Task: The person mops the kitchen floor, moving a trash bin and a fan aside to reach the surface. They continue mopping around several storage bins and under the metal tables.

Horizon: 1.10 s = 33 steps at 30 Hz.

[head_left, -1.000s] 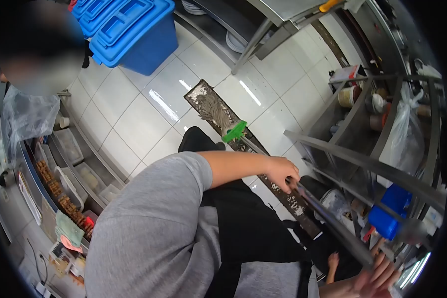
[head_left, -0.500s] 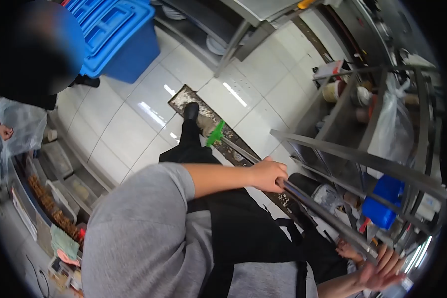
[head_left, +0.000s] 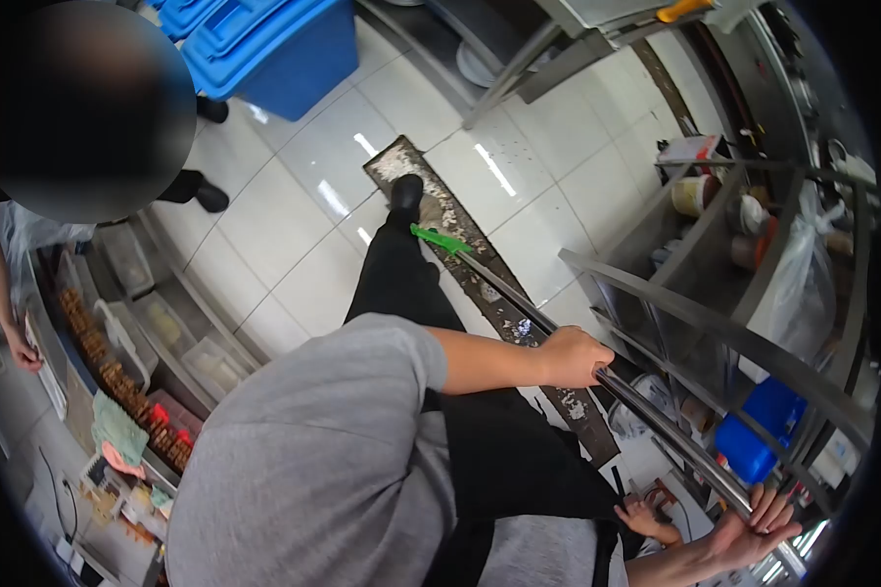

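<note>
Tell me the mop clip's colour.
The mop clip is bright green, seen best in the head view.

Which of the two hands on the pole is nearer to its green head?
Left. The left hand grips the pole partway along, closer to the green head; the right hand is farther, near the pole's opposite end.

Looking forward and steeply down from head height through one wide, round-edged view. Sitting close above the grey shirt [head_left: 308,440], taking in the left hand [head_left: 572,357] and right hand [head_left: 754,533] farther off, and reaching across tiled floor [head_left: 274,210] to a blue bin [head_left: 299,68].
</note>
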Each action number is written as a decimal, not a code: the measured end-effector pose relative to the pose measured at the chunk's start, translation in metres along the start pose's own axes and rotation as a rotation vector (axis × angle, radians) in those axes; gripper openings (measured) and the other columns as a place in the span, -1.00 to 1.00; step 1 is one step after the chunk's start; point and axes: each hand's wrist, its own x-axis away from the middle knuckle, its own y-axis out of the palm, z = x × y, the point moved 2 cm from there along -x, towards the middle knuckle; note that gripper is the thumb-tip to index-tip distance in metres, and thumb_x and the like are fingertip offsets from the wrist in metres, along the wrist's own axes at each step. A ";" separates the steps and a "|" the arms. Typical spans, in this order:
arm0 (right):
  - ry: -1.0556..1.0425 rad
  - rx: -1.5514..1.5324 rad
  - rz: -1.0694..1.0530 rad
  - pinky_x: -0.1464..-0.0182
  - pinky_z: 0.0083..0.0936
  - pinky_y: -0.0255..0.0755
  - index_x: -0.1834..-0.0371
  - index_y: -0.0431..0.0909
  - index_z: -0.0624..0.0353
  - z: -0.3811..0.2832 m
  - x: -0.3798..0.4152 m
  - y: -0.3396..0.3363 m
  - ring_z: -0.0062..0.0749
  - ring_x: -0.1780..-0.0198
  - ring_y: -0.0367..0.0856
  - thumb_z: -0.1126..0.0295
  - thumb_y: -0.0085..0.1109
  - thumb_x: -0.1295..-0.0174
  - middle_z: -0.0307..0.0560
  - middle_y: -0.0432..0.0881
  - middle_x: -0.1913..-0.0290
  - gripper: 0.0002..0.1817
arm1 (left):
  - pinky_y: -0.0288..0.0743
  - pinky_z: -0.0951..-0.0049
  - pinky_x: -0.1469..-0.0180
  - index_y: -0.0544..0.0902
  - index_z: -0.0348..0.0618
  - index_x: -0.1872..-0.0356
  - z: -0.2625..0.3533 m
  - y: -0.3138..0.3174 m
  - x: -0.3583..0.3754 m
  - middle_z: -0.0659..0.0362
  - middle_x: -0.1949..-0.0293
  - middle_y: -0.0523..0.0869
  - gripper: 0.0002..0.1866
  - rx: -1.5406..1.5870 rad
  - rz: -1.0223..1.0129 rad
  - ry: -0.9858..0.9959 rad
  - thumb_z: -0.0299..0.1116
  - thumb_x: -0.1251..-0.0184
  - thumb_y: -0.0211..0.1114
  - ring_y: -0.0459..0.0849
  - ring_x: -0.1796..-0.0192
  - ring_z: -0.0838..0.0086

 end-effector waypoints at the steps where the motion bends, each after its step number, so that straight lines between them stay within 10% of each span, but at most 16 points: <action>1: -0.002 0.011 -0.052 0.36 -0.55 0.02 0.62 0.10 -0.03 0.004 0.001 0.001 -0.60 0.62 0.04 0.09 -0.18 -0.51 -0.35 0.08 0.69 -0.52 | 0.42 0.16 0.27 0.47 -0.03 0.56 -0.003 -0.004 0.005 0.16 0.60 0.59 -0.83 -0.003 0.012 -0.017 -0.34 0.11 0.32 0.62 0.41 0.15; 11: -0.192 0.078 -0.364 0.64 -0.74 0.08 0.73 0.23 -0.06 0.042 0.024 0.058 -0.70 0.81 0.24 0.09 0.11 -0.36 -0.45 0.32 0.83 -0.51 | 0.51 0.24 0.28 0.60 -0.09 0.49 -0.029 -0.037 -0.011 0.17 0.50 0.63 -0.70 0.179 -0.521 0.323 -0.10 0.03 0.43 0.67 0.37 0.17; 12: -0.190 0.105 -0.336 0.64 -0.67 0.15 0.74 0.25 -0.02 0.047 0.028 0.073 -0.65 0.79 0.27 0.04 0.21 -0.27 -0.38 0.31 0.80 -0.49 | 0.49 0.17 0.33 0.59 -0.13 0.48 -0.022 -0.043 -0.008 0.10 0.53 0.62 -0.67 0.234 -0.758 0.017 -0.09 0.04 0.44 0.65 0.38 0.08; 15: -0.167 0.129 -0.502 0.58 -0.59 0.31 0.67 0.31 0.03 0.068 0.015 0.096 -0.63 0.71 0.38 0.02 0.23 -0.25 -0.32 0.34 0.75 -0.53 | 0.46 0.15 0.34 0.56 -0.16 0.49 -0.047 -0.040 0.008 0.04 0.55 0.61 -0.67 0.130 -0.570 0.125 -0.11 0.03 0.42 0.63 0.38 0.04; 19: 0.003 -0.070 -1.020 0.64 -0.39 0.24 0.77 0.33 0.14 0.111 -0.002 0.119 -0.38 0.76 0.40 0.52 0.18 -0.12 -0.17 0.40 0.78 -0.66 | 0.43 0.11 0.36 0.51 -0.15 0.54 -0.082 -0.039 0.031 0.00 0.59 0.53 -0.71 0.139 -0.402 0.049 -0.19 0.02 0.40 0.56 0.40 -0.02; 27: 0.084 0.064 -0.679 0.61 -0.46 0.21 0.79 0.30 0.16 0.151 -0.017 0.117 -0.37 0.80 0.30 0.31 0.31 -0.10 -0.20 0.32 0.83 -0.56 | 0.45 0.22 -0.10 0.49 -0.05 -0.10 -0.154 -0.080 0.078 -0.03 -0.06 0.48 -0.49 -0.053 -0.056 -0.266 -0.21 -0.12 0.43 0.51 -0.09 0.10; 33: 0.056 0.056 -0.556 0.61 -0.45 0.22 0.76 0.31 0.15 0.166 -0.039 0.100 -0.39 0.80 0.29 0.34 0.28 -0.13 -0.19 0.33 0.82 -0.60 | 0.44 0.22 -0.22 0.49 -0.10 -0.14 -0.216 -0.238 0.137 -0.09 -0.11 0.45 -0.49 -0.255 0.148 -0.620 -0.22 -0.18 0.39 0.52 -0.12 0.07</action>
